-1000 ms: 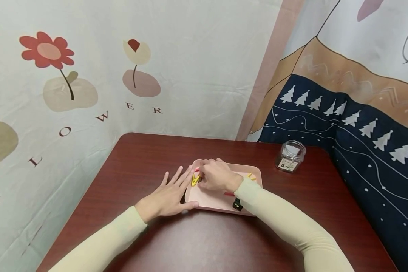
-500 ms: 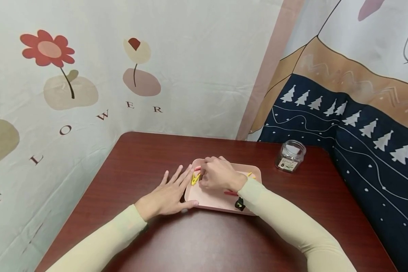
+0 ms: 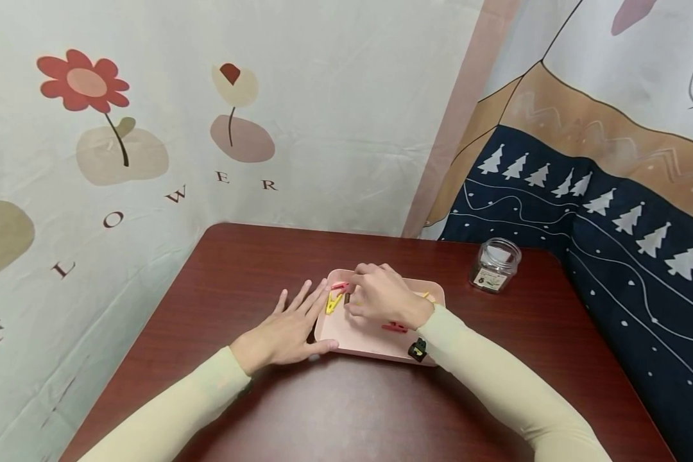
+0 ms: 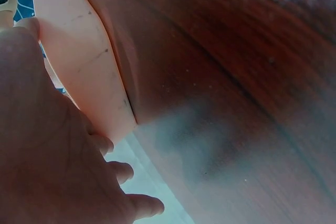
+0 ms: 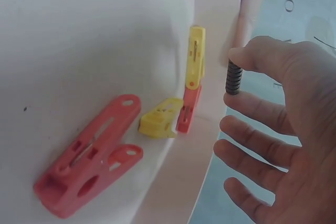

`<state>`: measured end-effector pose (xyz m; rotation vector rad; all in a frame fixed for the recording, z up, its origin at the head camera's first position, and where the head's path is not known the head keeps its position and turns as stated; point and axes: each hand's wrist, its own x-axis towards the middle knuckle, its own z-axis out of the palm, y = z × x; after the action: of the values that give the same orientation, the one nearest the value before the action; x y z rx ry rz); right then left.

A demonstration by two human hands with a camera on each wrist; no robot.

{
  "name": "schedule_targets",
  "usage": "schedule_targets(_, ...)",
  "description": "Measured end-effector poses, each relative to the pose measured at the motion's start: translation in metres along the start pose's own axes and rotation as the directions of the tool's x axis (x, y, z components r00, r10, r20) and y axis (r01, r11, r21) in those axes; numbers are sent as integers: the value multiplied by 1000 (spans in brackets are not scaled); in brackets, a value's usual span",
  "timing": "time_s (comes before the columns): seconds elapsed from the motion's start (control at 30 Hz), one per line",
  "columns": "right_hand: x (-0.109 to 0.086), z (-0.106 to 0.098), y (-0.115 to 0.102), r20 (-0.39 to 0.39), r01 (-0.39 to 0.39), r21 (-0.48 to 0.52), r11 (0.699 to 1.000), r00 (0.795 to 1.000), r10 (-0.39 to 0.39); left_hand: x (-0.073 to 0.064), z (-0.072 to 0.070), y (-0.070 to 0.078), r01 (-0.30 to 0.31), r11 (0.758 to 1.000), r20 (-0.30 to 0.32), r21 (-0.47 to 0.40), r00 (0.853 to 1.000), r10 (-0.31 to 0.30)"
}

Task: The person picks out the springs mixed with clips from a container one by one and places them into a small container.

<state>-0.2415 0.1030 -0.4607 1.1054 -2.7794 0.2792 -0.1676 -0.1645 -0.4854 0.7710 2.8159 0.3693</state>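
Observation:
In the right wrist view my right hand (image 5: 294, 114) pinches a small dark ribbed cylinder, like a coil spring (image 5: 234, 77), upright between thumb and forefinger. The other fingers spread apart below it. From the head view, this right hand (image 3: 381, 295) hovers over the pink tray (image 3: 364, 350), near a yellow clothespin (image 3: 333, 304) and a red clothespin (image 3: 339, 286) in the tray's left end. My left hand (image 3: 285, 330) lies with fingers spread along the tray's left side. Its thumb (image 4: 29, 24) touches the rim in the left wrist view.
Another red clothespin (image 3: 395, 327) lies mid-tray, and yellow pieces (image 3: 425, 296) show partly behind the right hand. A clear jar (image 3: 495, 265) with a label stands at the table's (image 3: 254, 269) back right. A black camera (image 3: 418, 350) sits at the right wrist.
My right hand has shifted a little to the right, uncovering more of the red clothespins and the dark ribbed piece. The left hand stays in place.

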Motion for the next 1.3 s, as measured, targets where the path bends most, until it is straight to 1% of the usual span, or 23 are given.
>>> schedule_targets(0.13,-6,-4,5,-21,-11,44,999,1000,12,1,0,1,3,1000,9,12,1000,-3)
schedule_targets(0.33,-13,-10,13,-44,-40,81,996,998,43,2,1,0,3,1000,1,8,1000,-3)
schedule_targets(0.53,-24,-18,17,-17,-124,179,976,991,129,0,1,0,3,1000,-7,-2,1000,-3)
schedule_targets(0.67,-30,-22,21,-19,-160,196,967,986,167,1,1,-1,1,1000,-10,-1,1000,-1)
schedule_targets(0.9,-37,-28,26,-36,-159,186,970,985,169,1,0,-1,-7,1000,-7,2,1000,7)
schedule_targets(1.13,-41,-31,28,-67,-134,197,971,986,150,0,-1,0,2,1000,5,-4,1000,-2)
schedule_targets(1.3,-45,-34,32,-68,-142,209,967,985,159,0,-1,1,2,1000,4,-7,1000,-2)
